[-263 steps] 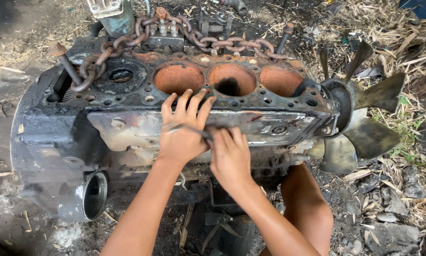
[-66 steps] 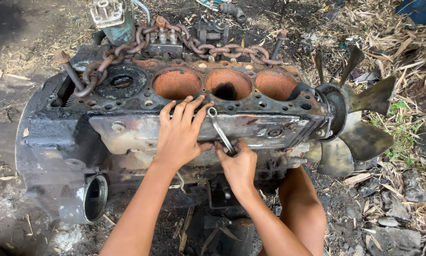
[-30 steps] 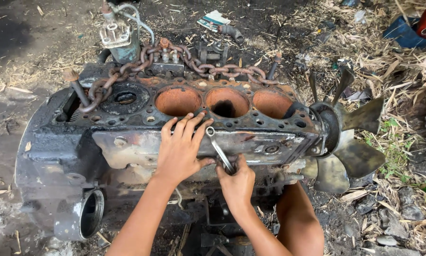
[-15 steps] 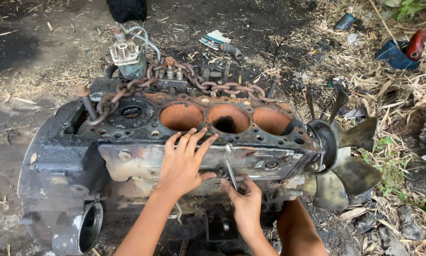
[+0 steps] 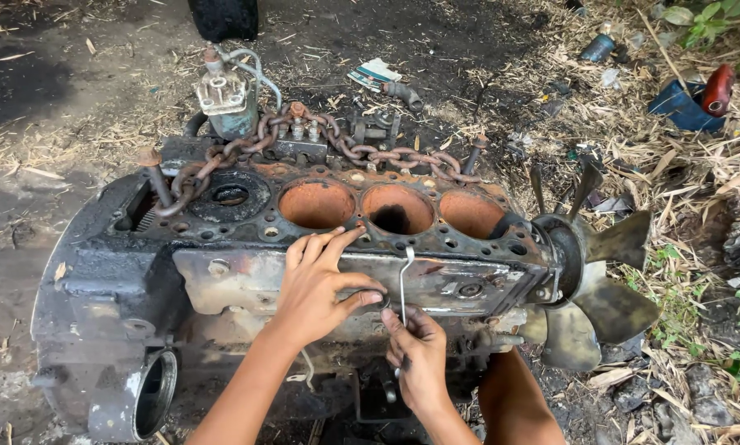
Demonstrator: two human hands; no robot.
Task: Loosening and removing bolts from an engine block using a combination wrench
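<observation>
My left hand (image 5: 316, 284) flat against side plate (image 5: 246, 280) of engine block (image 5: 98, 288), thumb by bolt. My right hand (image 5: 419, 354) just below, grip closed round shank of bent wrench (image 5: 403, 280), which stands upright, head at block's top edge. Three rusty cylinder bores (image 5: 390, 208) open on top. Rusty chain (image 5: 370, 152) draped behind. Fan (image 5: 609, 284) at right end. Dirt, dry straw around.

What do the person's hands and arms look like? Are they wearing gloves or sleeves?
No gloves and no sleeves show. Both the left hand and the right hand are bare, and both forearms are bare as far as the picture's bottom edge. No watch, ring or bracelet shows. The fingers are slim, with short nails. Whether they are dirty with grease is hard to tell from this view.
</observation>
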